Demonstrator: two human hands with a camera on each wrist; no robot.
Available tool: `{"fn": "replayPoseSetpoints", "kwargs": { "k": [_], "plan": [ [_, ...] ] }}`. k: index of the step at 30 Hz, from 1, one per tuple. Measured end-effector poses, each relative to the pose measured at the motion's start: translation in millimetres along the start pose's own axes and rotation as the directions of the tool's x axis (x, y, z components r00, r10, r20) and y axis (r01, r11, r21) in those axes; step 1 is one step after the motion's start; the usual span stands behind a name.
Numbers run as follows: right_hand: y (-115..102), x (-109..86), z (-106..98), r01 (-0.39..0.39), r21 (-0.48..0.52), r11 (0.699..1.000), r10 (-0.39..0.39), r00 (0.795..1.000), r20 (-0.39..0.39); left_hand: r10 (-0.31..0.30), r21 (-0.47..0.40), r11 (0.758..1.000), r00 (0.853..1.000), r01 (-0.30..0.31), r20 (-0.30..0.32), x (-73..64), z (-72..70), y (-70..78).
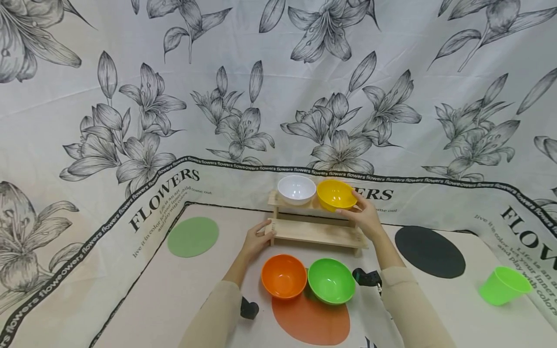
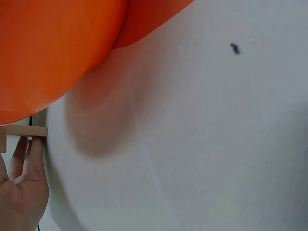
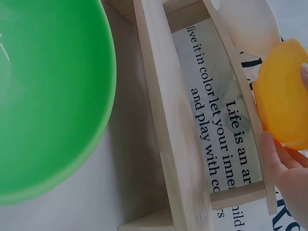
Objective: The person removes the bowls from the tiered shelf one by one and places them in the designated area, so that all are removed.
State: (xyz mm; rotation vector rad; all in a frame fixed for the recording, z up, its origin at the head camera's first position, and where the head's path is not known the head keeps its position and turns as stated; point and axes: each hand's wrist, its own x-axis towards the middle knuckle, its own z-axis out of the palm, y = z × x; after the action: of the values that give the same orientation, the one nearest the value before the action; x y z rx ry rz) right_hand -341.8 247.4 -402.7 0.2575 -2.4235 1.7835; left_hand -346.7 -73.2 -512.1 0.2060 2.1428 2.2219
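Fairly bright, even light filled the head view, leaving small glints in the yellow bowl (image 1: 336,193) and orange bowl (image 1: 284,275). The left wrist view was dimmer and softly focused, with a blurred shadow (image 2: 102,130).

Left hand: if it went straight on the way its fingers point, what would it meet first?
The left hand would first meet the left end of the wooden shelf, which it seems to touch, though exact depth is hard to judge.
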Motion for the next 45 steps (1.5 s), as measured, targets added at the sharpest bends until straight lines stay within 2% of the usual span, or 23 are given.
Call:
{"fn": "replayPoseSetpoints", "kwargs": {
  "k": [6,12,19,29,37,40,45],
  "plan": [
    [0,-5.1,-1,-0.002,0.003,1.0,0.002,1.0,-0.007,-0.009,-0.018,1.0,0.999,0.01,0.048,-12.9,0.3,22.7],
    [-2,-11.8,-4,0.006,0.024,1.0,-0.006,1.0,-0.001,-0.016,-0.001,1.0,0.999,0.016,0.05,-16.9,0.8,28.7],
    [-4,-19.4,-7,0.032,0.02,0.999,-0.033,0.999,0.03,-0.013,0.002,1.0,0.999,0.013,0.043,-12.6,0.3,23.2],
    [-9,-36.9,-11,0.077,0.042,0.996,-0.081,0.992,0.1,-0.021,-0.007,1.0,1.0,0.021,0.006,-0.3,-0.5,0.2],
    [-12,-52.1,-14,0.139,0.005,0.99,-0.139,0.986,0.096,-0.006,0.003,1.0,1.0,0.006,-0.003,0.6,0.3,-0.3],
    [-10,-57.8,-17,0.133,-0.022,0.991,-0.131,0.987,0.09,-0.004,0.007,1.0,1.0,0.004,-0.007,0.6,0.2,-0.7],
    [-9,-70.1,-20,0.087,-0.001,0.996,-0.087,0.991,0.1,-0.015,-0.022,1.0,1.0,0.015,0.006,-1.4,0.6,2.2]
  ]
}}
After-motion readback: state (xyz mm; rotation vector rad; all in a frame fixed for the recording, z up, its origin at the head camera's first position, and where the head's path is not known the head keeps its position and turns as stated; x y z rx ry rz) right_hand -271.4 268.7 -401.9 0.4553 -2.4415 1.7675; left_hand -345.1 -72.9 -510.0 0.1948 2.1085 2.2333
